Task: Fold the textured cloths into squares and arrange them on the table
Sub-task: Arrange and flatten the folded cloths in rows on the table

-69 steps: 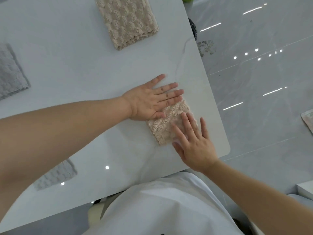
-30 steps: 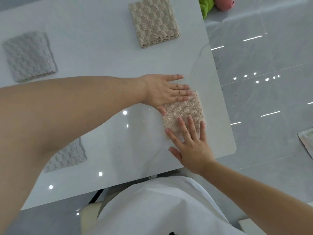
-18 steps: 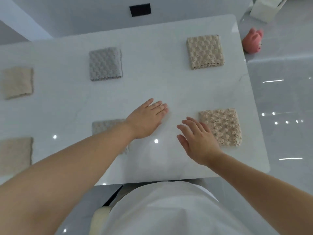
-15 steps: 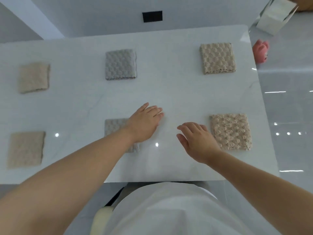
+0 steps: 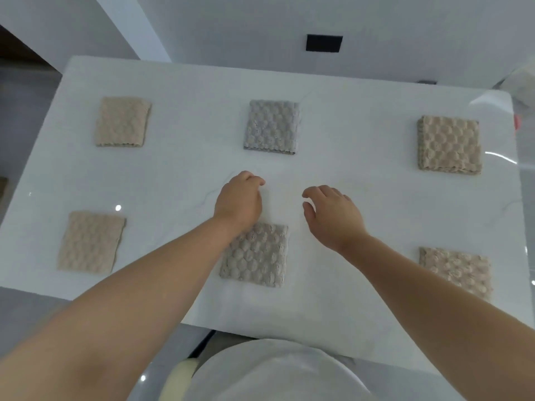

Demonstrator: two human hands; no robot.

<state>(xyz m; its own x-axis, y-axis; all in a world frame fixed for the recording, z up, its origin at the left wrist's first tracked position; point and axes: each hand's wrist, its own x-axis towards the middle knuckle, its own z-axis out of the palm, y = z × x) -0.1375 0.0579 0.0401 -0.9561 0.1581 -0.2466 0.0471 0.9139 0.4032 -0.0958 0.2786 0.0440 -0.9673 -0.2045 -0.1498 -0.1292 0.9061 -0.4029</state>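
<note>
Several folded textured cloth squares lie in two rows on the white table [image 5: 362, 180]. The far row has a beige cloth [image 5: 121, 122], a grey cloth [image 5: 272, 127] and a beige cloth [image 5: 448, 144]. The near row has a beige cloth [image 5: 90, 241], a grey cloth [image 5: 257, 257] and a beige cloth [image 5: 457, 272]. My left hand [image 5: 238, 202] hovers over the table's middle, fingers loosely curled, holding nothing; its wrist covers the near grey cloth's far left corner. My right hand [image 5: 331, 215] hovers beside it, fingers relaxed, holding nothing.
The table's near edge runs just in front of my white shirt [image 5: 278, 371]. A black wall plate [image 5: 324, 43] sits beyond the far edge. Glossy grey floor [image 5: 527, 227] lies to the right of the table.
Both hands left the near right beige cloth and moved to the table's middle. Their fingers went from flat to loosely curled. The view swung left and up, showing the whole table.
</note>
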